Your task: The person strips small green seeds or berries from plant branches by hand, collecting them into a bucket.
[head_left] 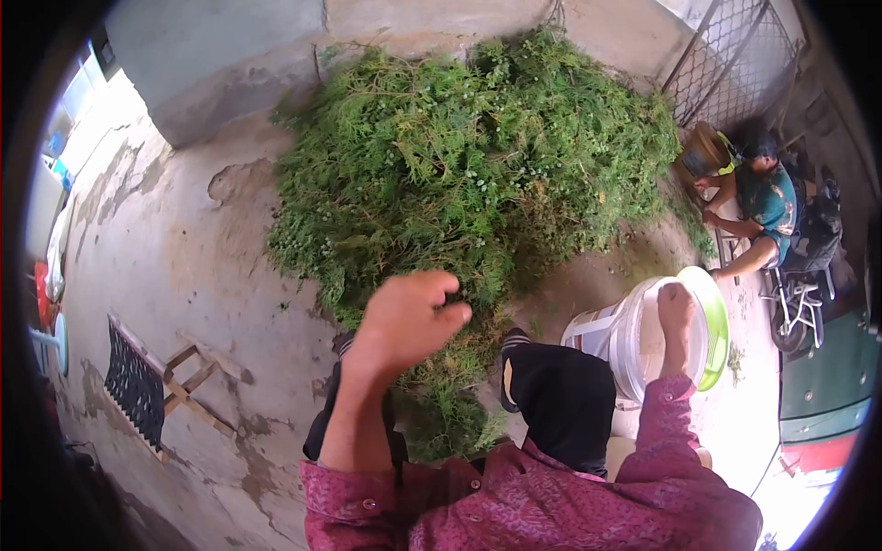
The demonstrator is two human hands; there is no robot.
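A big heap of cut green conifer branches (478,156) lies on the ground in front of me, some with small pale cones or berries. Above its near edge is my left hand (409,321), fingers curled and a gap between thumb and forefinger; nothing shows in it. My right hand (677,312) is closed over the mouth of a white bucket (629,340) at my right. Whatever its fingers hold is hidden. A light green basin (715,326) stands against the bucket's far side.
At the far right a person (767,207) sits low beside a brown bucket (706,151). A folding stool (138,386) lies tipped on the concrete at left. Behind the heap runs a wall (404,23), with a metal lattice (735,60) at its right.
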